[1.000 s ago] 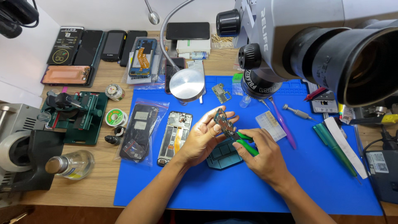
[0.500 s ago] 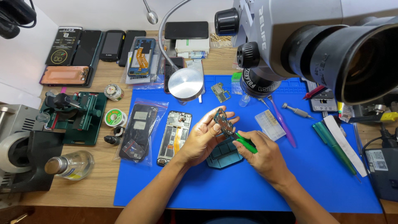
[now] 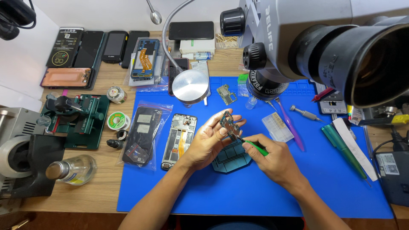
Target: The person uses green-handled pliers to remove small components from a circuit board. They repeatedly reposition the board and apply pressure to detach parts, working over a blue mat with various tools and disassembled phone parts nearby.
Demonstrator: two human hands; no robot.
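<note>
Showing a phone circuit board (image 3: 229, 124) raised above the blue work mat (image 3: 298, 183), tilted, pinched at its edges by the left hand (image 3: 208, 142); grip narrow, thumb on the near edge and fingers behind the far edge. Right hand (image 3: 272, 159) closed around a green-handled tool (image 3: 257, 147), tip touching the lower end of the board. Directly beneath both hands, lying on the mat: a dark teal holder plate (image 3: 231, 156). Left of it, an opened phone frame (image 3: 180, 139) with orange flex cable exposed, and beside that a bagged phone part (image 3: 142, 135). Farther back on the mat: a second small board (image 3: 226, 94), a round lamp head (image 3: 190, 87) on a gooseneck, and a purple-handled tool (image 3: 291, 126). Microscope head (image 3: 324, 47) overhanging at upper right. On the wooden table (image 3: 81, 187), left of the mat: a green fixture (image 3: 81, 121), a solder spool (image 3: 118, 121) and a glass bottle (image 3: 71, 169).

Handling, judged from appearance: very light, thin and rigid, yet fragile, with small surface components easily knocked loose. Best held by bare edges only, never flat across the populated face; light tool pressure advisable, bracing against the fingers to prevent slipping or flexing.
</note>
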